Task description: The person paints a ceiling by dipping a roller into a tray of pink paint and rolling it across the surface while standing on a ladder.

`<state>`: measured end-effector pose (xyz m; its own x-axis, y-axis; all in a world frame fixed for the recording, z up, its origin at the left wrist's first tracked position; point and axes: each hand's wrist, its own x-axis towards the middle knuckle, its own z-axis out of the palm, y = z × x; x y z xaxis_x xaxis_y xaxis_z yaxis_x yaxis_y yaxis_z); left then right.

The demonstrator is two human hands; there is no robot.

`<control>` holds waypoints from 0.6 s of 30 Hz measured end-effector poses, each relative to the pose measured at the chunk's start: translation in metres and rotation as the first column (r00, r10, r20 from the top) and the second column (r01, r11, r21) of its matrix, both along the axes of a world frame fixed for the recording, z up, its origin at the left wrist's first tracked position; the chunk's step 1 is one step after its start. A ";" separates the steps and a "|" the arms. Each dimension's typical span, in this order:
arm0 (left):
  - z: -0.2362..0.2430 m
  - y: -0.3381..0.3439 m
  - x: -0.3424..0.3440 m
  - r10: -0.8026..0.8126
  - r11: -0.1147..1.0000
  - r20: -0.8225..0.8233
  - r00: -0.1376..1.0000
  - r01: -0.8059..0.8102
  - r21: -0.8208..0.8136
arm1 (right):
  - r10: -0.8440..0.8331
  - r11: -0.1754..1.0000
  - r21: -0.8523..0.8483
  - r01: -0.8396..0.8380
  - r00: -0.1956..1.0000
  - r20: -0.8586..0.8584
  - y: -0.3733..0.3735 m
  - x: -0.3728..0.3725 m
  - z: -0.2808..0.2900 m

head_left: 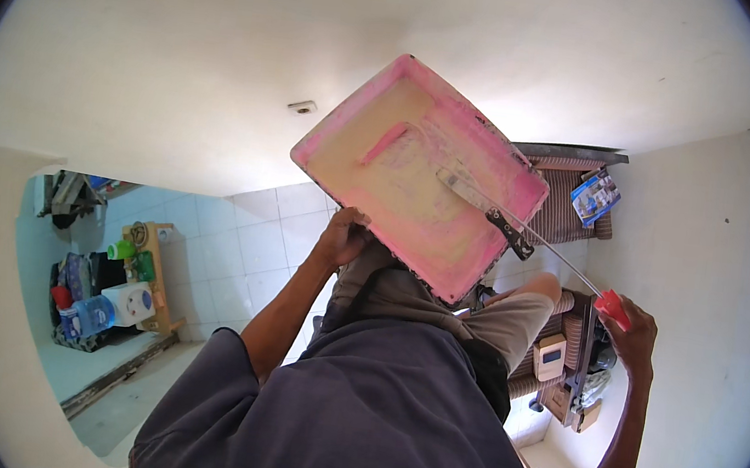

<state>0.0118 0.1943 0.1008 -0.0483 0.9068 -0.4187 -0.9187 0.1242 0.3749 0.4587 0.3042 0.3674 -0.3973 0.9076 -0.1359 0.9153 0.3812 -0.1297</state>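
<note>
Both hands busy, well apart. Left hand (344,238) clamped on the near-left edge of the paint tray (350,129), thumb over the rim. Right hand (633,336) closed round the red handle (612,309) of the paint roller (384,144), out to the right of the tray. Thin metal rod runs from handle in over the tray's right edge; pink-stained roller head sits inside, toward the far left part.

Tray held up in front of the person's lap, tilted corner-on in view; pink smears on walls, cream paint over the bottom. Putty knife (509,234) also in the tray, blade inward, black handle by the right edge, close to the rod.

Surroundings: pale wall (180,73) ahead with a small socket (301,107), tiled floor (258,244) below. Right: striped seat (556,204) carrying a blue packet (595,198). Left, through an opening: blue bottle (90,316) beside a white container (131,301).
</note>
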 end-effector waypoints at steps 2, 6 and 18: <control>0.000 0.000 0.000 -0.004 1.000 0.011 1.000 0.004 0.001 | -0.052 0.997 -0.052 0.051 0.999 -0.012 -0.006 0.007 0.006; -0.005 -0.001 -0.002 -0.032 0.997 0.074 0.997 0.027 0.070 | -0.170 0.976 -0.143 0.162 0.985 -0.044 -0.020 0.017 0.026; 0.001 0.001 -0.001 -0.035 0.995 0.040 0.999 0.031 0.093 | -0.240 0.961 -0.157 0.226 0.968 -0.079 -0.042 0.041 0.067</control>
<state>0.0112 0.1956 0.1021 -0.0020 0.9426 -0.3339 -0.9297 0.1212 0.3478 0.4994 0.2620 0.4339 -0.1947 0.9498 -0.2447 0.9570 0.1293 -0.2597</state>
